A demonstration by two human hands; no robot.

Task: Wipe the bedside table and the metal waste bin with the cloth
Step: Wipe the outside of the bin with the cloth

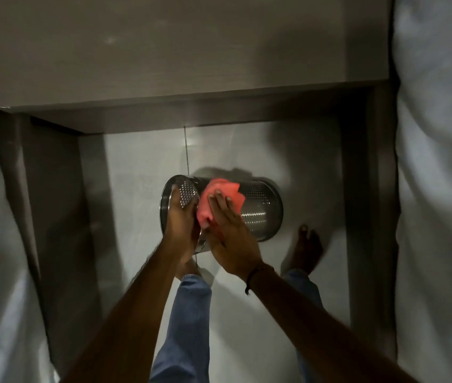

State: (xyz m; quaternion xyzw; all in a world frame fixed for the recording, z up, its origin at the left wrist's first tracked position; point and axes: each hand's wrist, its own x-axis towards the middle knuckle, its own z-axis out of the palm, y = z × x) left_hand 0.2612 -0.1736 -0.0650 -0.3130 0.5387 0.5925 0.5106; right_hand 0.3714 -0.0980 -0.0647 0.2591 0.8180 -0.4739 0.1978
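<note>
Bin (258,208) is tipped sideways above the floor, long axis running left-right; left hand (182,217) grips its open rim, right hand (229,233) lies flat, pressing the pink cloth (219,200) on its side.

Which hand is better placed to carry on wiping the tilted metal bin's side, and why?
The right hand. It lies flat on the pink cloth, pressing it against the metal bin wall. The left hand grips the bin's rim, holding it tilted, so it probably cannot let go.
</note>
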